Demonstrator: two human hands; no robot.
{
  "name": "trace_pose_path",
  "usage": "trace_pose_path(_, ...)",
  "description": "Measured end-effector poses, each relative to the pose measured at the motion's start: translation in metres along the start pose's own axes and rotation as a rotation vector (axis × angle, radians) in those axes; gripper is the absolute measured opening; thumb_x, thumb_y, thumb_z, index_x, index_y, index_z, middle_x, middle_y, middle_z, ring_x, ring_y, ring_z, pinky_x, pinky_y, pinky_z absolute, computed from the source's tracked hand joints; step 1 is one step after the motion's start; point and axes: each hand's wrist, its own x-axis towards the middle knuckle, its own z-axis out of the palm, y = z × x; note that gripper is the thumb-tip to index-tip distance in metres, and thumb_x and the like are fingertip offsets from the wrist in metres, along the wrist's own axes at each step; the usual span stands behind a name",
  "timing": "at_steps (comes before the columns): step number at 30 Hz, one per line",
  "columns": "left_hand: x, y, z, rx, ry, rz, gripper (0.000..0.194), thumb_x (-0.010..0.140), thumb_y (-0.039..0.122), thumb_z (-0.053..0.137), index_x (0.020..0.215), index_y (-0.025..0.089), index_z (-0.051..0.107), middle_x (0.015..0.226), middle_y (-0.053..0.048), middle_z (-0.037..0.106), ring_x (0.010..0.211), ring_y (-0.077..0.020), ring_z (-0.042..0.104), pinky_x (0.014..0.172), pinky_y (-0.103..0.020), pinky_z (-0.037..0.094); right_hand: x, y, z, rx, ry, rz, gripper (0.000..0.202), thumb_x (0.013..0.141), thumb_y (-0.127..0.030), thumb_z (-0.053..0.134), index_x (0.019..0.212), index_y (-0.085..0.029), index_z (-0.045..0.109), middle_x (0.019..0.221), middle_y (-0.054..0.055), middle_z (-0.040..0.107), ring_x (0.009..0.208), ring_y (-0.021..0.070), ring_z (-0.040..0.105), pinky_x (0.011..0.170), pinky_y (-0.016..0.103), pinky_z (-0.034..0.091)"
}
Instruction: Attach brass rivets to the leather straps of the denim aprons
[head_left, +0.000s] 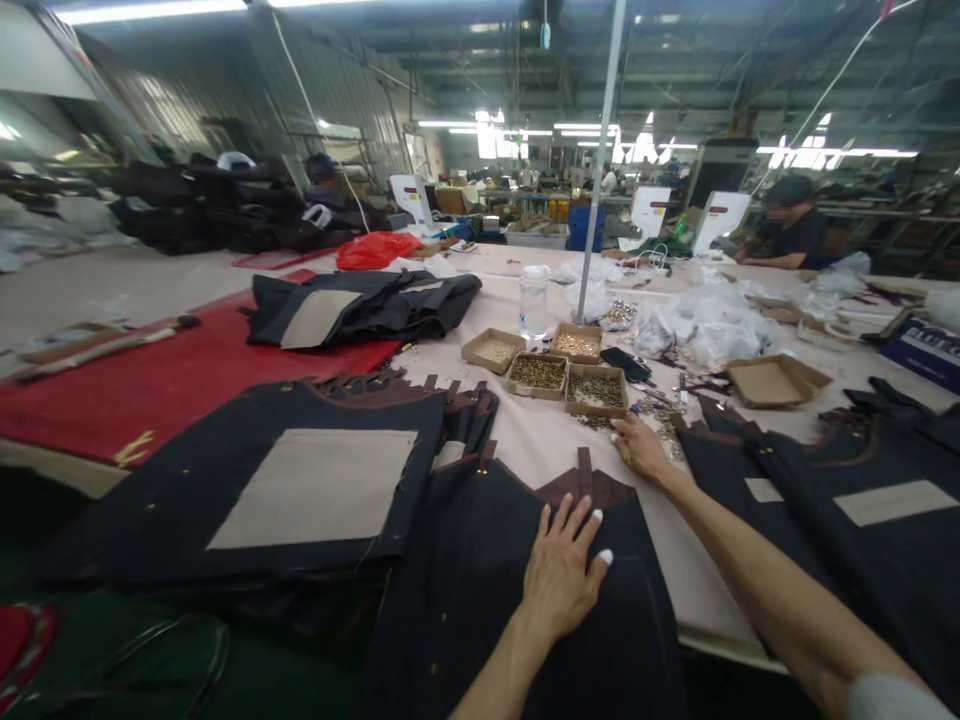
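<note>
My left hand [564, 572] lies flat with fingers apart on a dark apron-like cloth piece [480, 590]. White coverings sit on two of its fingertips. This piece has a brown trimmed top edge with a strap loop [585, 475]. My right hand [641, 450] reaches forward past that edge, its fingers curled together at a small pile of metal fittings [595, 421]; whatever is between the fingertips is hidden. Just beyond stand cardboard boxes of small metal parts, among them a dark-filled box [596, 408] and a brass-filled box [538, 391].
More dark cloth pieces with a beige patch [315, 490] lie at left, others [862, 480] at right. A clear water jug [534, 300], a metal pole [598, 170], plastic bags [705, 325] and an open carton [772, 383] stand farther back. A person [791, 225] sits across the table.
</note>
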Motion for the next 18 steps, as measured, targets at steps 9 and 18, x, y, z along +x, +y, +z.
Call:
trace_pose_path(9, 0.004, -0.003, 0.005, 0.021, 0.049, 0.012, 0.056, 0.099, 0.038, 0.054, 0.154, 0.034, 0.043, 0.166, 0.000, 0.031, 0.155, -0.0301, 0.021, 0.125, -0.062, 0.023, 0.032, -0.009, -0.006, -0.037, -0.125, 0.230, 0.022, 0.087, -0.018, 0.056, 0.092, -0.014, 0.077, 0.098, 0.014, 0.076, 0.095, 0.0233, 0.067, 0.083, 0.026, 0.044)
trace_pose_path(18, 0.006, -0.003, 0.004, 0.036, 0.029, 0.018, 0.056, 0.099, 0.037, 0.053, 0.154, 0.033, 0.042, 0.167, 0.000, 0.029, 0.155, -0.0309, 0.021, 0.124, -0.062, 0.023, 0.034, -0.011, -0.010, -0.053, -0.162, 0.305, 0.027, 0.090, -0.021, 0.054, 0.102, -0.008, 0.075, 0.102, 0.022, 0.075, 0.095, 0.0276, 0.069, 0.081, 0.029, 0.046)
